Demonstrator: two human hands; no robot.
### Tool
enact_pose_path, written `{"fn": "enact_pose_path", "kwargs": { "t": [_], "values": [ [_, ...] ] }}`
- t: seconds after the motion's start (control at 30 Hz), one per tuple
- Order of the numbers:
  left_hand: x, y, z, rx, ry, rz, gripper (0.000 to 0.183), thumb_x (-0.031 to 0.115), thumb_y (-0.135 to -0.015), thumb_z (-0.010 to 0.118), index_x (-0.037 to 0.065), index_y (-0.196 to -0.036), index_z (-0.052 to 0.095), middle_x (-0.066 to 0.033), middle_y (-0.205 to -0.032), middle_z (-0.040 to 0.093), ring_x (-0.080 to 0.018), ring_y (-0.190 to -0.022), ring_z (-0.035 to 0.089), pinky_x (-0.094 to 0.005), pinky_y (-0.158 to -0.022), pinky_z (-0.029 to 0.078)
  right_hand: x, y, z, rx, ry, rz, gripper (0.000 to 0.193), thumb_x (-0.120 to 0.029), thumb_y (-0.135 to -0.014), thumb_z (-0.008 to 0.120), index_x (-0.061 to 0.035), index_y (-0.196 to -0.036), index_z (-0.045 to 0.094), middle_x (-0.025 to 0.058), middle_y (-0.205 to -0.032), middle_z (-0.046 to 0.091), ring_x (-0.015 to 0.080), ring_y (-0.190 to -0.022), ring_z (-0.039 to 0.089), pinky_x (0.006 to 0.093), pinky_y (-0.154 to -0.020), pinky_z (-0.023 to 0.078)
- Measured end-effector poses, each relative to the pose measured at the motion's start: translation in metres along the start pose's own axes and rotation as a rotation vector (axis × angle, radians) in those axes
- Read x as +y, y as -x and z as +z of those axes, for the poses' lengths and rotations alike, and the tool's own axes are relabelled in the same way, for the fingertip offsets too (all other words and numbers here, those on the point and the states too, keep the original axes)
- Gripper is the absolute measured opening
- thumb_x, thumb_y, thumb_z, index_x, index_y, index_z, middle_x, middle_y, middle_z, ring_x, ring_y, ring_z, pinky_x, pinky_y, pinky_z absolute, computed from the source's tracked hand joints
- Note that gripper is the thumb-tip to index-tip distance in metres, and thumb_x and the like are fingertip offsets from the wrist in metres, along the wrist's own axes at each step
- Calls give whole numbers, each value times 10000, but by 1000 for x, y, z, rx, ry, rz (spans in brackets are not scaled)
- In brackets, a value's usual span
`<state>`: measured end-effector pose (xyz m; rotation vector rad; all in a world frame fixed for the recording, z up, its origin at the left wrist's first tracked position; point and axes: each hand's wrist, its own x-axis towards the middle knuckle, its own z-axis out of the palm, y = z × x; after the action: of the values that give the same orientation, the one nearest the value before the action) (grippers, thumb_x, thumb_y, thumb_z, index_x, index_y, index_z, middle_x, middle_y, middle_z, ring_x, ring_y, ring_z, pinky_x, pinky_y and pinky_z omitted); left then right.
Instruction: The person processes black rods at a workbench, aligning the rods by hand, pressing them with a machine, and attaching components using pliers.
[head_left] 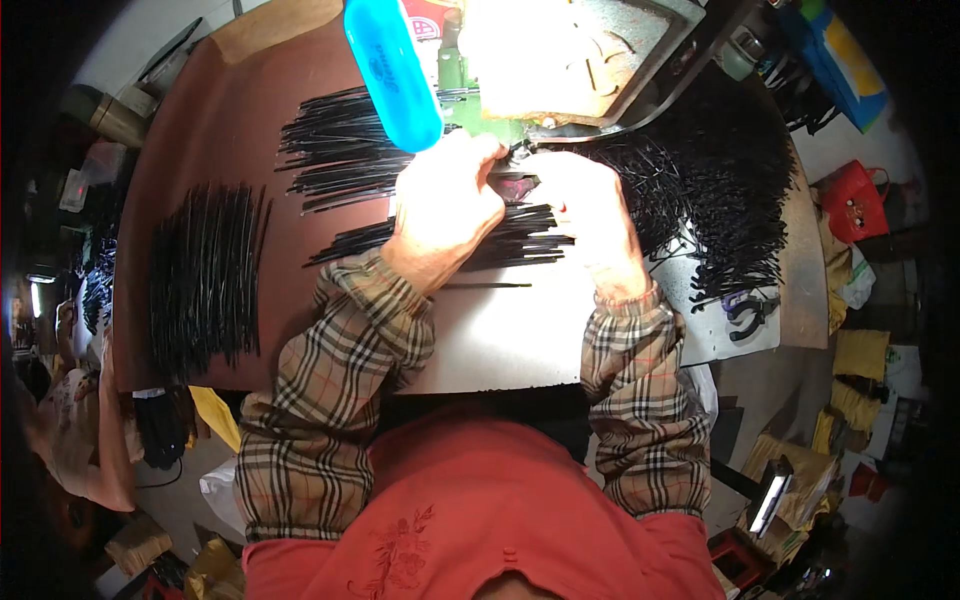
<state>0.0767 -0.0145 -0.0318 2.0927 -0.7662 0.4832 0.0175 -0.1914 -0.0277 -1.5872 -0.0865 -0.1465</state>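
My left hand (445, 205) is closed, thumb and fingers pinched together, at the front of a green machine (453, 72). Close beside it on the right, my right hand (595, 205) has its fingers bent in toward the same spot. What either hand pinches is too small and glare-washed to make out. Beneath and between the hands lies a row of thin black strips (530, 240). Another bundle of black strips (335, 150) spreads out left of the machine. A smooth blue rounded object (393, 75) stands over my left hand.
More black strips (205, 285) lie lined up on the brown table cover (285, 240). At the right is a tangled heap of black pieces (730, 215), with dark-handled pliers (748, 312) below it. A red bag (853, 202) hangs farther right. Another person (80, 430) is at the left edge.
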Motion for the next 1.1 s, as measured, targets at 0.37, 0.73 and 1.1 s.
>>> {"fn": "enact_pose_path", "kwargs": {
  "t": [0.37, 0.73, 1.1],
  "values": [
    [18, -9, -15, -183, -14, -94, 347, -18, -668, 568, 6, -1001, 665, -140, -902, 678, -243, -831, 641, -329, -789, 496, 9, 0, -5, -16, -149, 9, 334, -207, -865, 512, 35, -1049, 650, -75, -724, 520, 6, -596, 422, 165, -501, 331],
    [3, 5, -10, -101, -47, -34, 179, 33, -792, 639, -18, -963, 645, -117, -860, 664, -157, -786, 625, -273, -749, 505, -4, -4, -2, -182, -27, -393, 354, -224, -835, 555, 29, -1059, 658, -5, -824, 588, 29, -604, 414, 169, -513, 322],
    [32, 15, -36, -241, 1118, -600, 133, 88, -886, 641, -27, -942, 607, -101, -848, 640, -192, -764, 669, -259, -613, 554, -12, 43, -20, 22, -226, 49, 599, -138, -752, 815, 55, -1236, 520, 62, -1063, 631, 70, -790, 576, 188, -636, 459]
  ]
}}
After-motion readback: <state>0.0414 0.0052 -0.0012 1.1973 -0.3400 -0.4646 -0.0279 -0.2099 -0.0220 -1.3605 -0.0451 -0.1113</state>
